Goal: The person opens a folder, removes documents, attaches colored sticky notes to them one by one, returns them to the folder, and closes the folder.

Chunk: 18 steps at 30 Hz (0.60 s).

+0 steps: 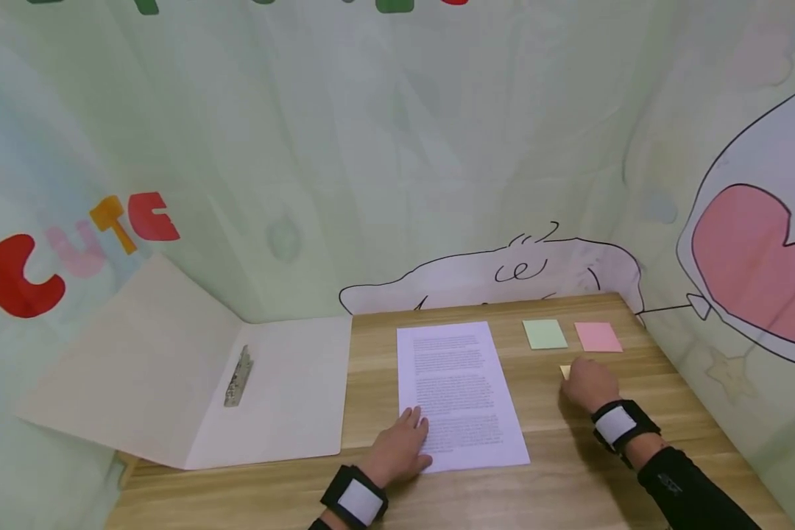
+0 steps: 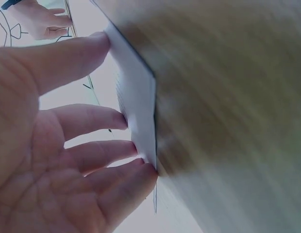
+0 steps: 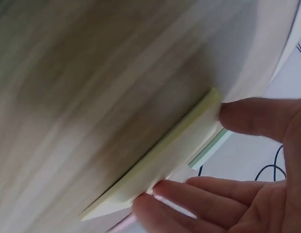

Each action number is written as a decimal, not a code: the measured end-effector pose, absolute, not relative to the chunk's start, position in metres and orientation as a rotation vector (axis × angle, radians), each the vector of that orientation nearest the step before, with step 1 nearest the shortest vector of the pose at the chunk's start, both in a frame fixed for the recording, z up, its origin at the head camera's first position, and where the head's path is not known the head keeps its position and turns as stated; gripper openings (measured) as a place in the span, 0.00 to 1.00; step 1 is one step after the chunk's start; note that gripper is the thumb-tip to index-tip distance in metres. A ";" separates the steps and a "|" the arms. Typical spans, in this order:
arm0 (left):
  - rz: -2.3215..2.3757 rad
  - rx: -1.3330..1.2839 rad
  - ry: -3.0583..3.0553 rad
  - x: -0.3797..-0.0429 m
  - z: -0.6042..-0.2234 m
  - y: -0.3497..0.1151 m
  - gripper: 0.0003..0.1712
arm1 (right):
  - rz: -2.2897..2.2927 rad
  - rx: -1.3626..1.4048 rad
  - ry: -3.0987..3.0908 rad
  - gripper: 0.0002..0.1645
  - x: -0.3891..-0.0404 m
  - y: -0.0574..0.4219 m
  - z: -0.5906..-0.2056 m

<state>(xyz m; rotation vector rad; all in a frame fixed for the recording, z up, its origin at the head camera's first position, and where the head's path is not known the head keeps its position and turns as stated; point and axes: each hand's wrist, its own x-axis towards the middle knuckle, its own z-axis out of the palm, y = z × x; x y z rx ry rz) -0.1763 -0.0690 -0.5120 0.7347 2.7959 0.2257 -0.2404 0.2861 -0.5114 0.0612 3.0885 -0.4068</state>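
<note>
A printed sheet of paper (image 1: 460, 397) lies on the table, and my left hand (image 1: 397, 449) rests on its lower left edge. In the left wrist view the left fingers are spread and fairly straight, their tips on the paper (image 2: 136, 92). My right hand (image 1: 591, 384) is over a yellow sticky note pad (image 3: 175, 150), mostly hidden beneath it in the head view. In the right wrist view the thumb touches one end of the pad and the bent fingers touch its face nearer the other end. The pad lies on the table.
A green sticky note pad (image 1: 545, 334) and a pink one (image 1: 598, 337) lie behind the right hand. At left an opened folder (image 1: 291, 397) with a metal clip (image 1: 239, 377) overlaps the wooden table (image 1: 371, 368). A printed curtain (image 1: 371, 147) hangs close behind.
</note>
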 end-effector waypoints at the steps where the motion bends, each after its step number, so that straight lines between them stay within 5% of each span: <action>1: 0.230 0.736 2.794 -0.176 -0.512 -0.069 0.33 | -0.412 0.041 3.093 0.14 -0.241 0.286 -0.513; 18: 0.249 0.729 2.779 -0.177 -0.512 -0.069 0.34 | 0.001 -0.401 3.294 0.03 -0.238 0.290 -0.526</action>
